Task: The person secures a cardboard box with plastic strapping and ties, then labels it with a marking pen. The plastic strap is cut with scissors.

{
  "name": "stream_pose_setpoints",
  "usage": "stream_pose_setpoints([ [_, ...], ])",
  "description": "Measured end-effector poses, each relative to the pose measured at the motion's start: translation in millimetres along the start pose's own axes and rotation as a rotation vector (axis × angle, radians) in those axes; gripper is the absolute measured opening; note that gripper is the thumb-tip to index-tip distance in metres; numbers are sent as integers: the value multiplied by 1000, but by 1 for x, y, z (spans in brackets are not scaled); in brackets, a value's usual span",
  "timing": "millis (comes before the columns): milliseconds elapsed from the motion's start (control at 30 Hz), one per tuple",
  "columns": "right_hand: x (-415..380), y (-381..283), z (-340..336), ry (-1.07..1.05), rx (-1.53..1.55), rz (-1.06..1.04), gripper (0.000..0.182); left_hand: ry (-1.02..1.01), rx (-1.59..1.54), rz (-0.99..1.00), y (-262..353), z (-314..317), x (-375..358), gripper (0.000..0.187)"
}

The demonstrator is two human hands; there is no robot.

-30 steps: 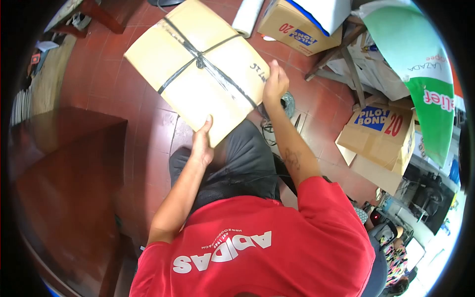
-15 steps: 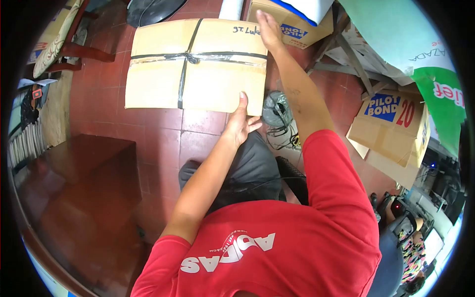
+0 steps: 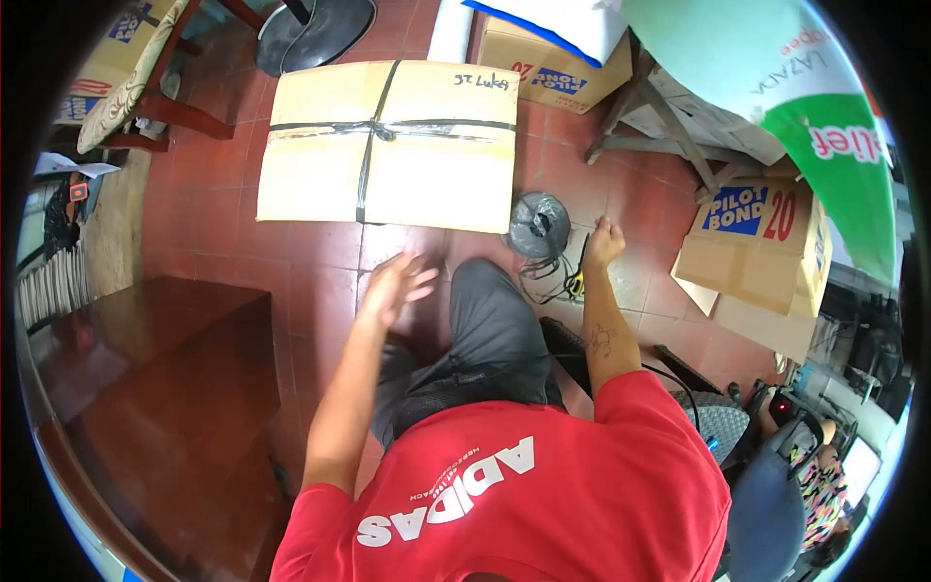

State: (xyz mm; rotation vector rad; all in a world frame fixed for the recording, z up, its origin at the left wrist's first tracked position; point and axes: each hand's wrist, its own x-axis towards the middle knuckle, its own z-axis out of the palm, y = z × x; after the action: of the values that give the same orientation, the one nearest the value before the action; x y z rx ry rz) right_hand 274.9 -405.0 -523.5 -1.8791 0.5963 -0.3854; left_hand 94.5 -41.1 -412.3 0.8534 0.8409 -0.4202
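A cardboard box (image 3: 441, 175), tied crosswise with black plastic strap knotted in the middle and marked in handwriting, lies on the tiled floor beyond my knees. My left hand (image 3: 393, 289) is just short of its near edge, fingers spread, touching nothing. To the right, my right hand (image 3: 603, 244) is raised with curled fingers; whether anything is inside them is hidden. Between that hand and the box is a roll of black strap (image 3: 539, 225), its loose lengths trailing toward my knee. A small yellow object (image 3: 576, 284), partly hidden, shows below the right hand.
A dark wooden cabinet (image 3: 165, 349) stands at the left. Printed cartons sit at the upper right (image 3: 553, 73) and right (image 3: 752, 242), near a wooden trestle leg (image 3: 679, 145). A round black base (image 3: 315, 34) is at the top. A seated person (image 3: 819, 485) is at far right.
Both hands have let go of the box, which now rests farther from me. My left hand moved left and back; my right hand came down toward me and closed.
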Motion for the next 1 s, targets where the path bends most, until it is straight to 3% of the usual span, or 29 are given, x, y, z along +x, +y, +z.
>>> stream_pose_setpoints([
  [67, -13, 2, -23, 12, -139, 114, 30, 65, 92, 12, -3, -40, -27, 72],
  [100, -14, 10, -29, 17, -138, 113, 30, 133, 127, 32, -4, -58, -42, 70],
  [167, -16, 38, -57, -72, -494, 5, 25, 244, 162, 78, -5, -101, -70, 57],
  [233, -29, 31, -73, -206, -454, 107, 27, 384, 170, 143, -11, -135, -103, 53],
  [300, -27, 35, -83, -496, -667, 246, 28, 433, 117, 197, -18, -154, -138, 39],
  [333, -27, 51, -86, -603, -712, 278, 29, 362, 35, 219, -32, -180, -143, 35],
  [367, -25, 63, -88, -705, -751, 301, 29, 445, 83, 188, -43, -189, -151, 34],
  [467, -34, 39, -89, -1022, -905, 190, 34, 418, 57, 128, -90, -220, -161, 26],
  [500, -34, 32, -84, -1089, -969, 143, 37, 564, 95, 84, -109, -221, -157, 23],
  [533, -31, 24, -77, -1171, -1068, -69, 39, 707, 125, 34, -127, -221, -152, 23],
  [567, -28, 12, -69, -1245, -1171, -287, 42, 687, 252, 47, -148, -228, -154, 22],
  [667, -37, -54, -55, -1187, -1213, -564, 47, 722, 460, 40, -225, -247, -146, 18],
  [767, -33, -117, -48, -1178, -1310, -516, 50, 646, 438, -50, -294, -255, -142, 16],
  [900, -2, -171, -42, -1158, -1287, -737, 43, 660, 452, -40, -332, -216, -177, 19],
  [967, 8, -210, -52, -1143, -1245, -755, 43, 665, 501, -88, -341, -221, -188, 21],
  [1000, 12, -232, -61, -1170, -1234, -851, 43, 589, 488, -4, -344, -234, -186, 25],
])
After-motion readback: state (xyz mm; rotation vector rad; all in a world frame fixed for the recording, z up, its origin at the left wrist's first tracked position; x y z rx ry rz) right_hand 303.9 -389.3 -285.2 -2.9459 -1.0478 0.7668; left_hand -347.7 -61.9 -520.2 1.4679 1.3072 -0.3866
